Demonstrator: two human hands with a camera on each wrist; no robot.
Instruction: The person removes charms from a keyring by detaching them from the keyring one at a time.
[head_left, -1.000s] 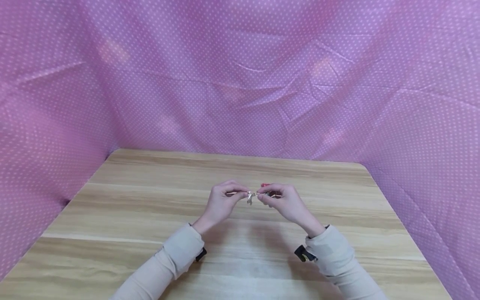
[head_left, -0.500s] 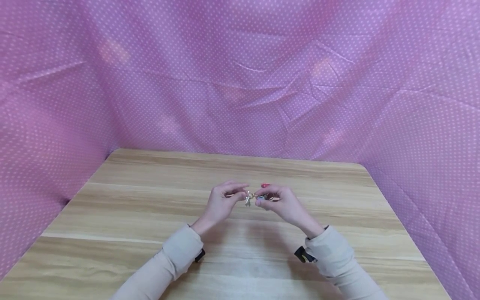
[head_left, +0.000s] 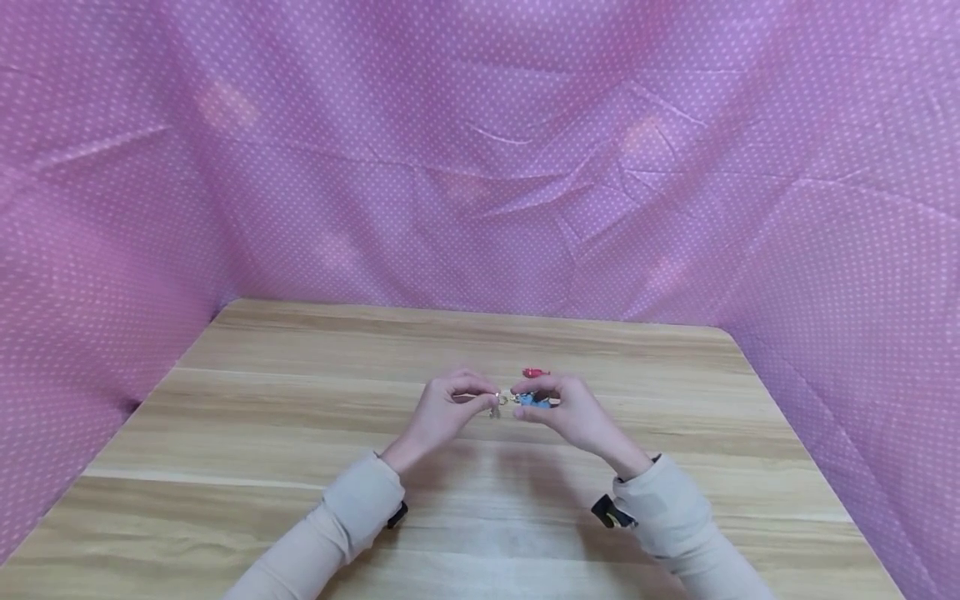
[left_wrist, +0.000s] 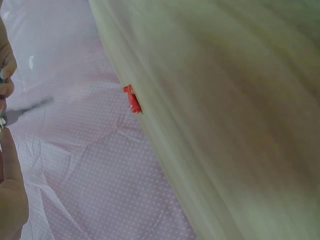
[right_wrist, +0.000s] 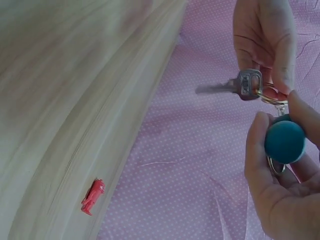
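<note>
My left hand (head_left: 446, 408) pinches a gold key ring (right_wrist: 270, 98) between thumb and fingers. From that ring hangs a silver key (right_wrist: 248, 84), held above the table. Close on its right, my right hand (head_left: 566, 410) grips a blue keychain charm (head_left: 534, 401), which shows its round teal end in the right wrist view. The charm's metal clasp points at the key ring, and a second ring (right_wrist: 276, 166) shows below the charm. In the left wrist view the key (left_wrist: 25, 112) is blurred, and my left hand (left_wrist: 11, 195) is cut off by the frame's edge.
A small red figurine (head_left: 536, 372) lies on the wooden table (head_left: 300, 417) just beyond my right hand. Pink dotted cloth (head_left: 480, 167) hangs around the table's back and sides. Black straps (head_left: 612, 511) with cameras sit at the wrists.
Both hands have dipped slightly toward me. The blue charm has come into fuller view between the right fingers, and more of the red figurine shows. The key has swung a little left.
</note>
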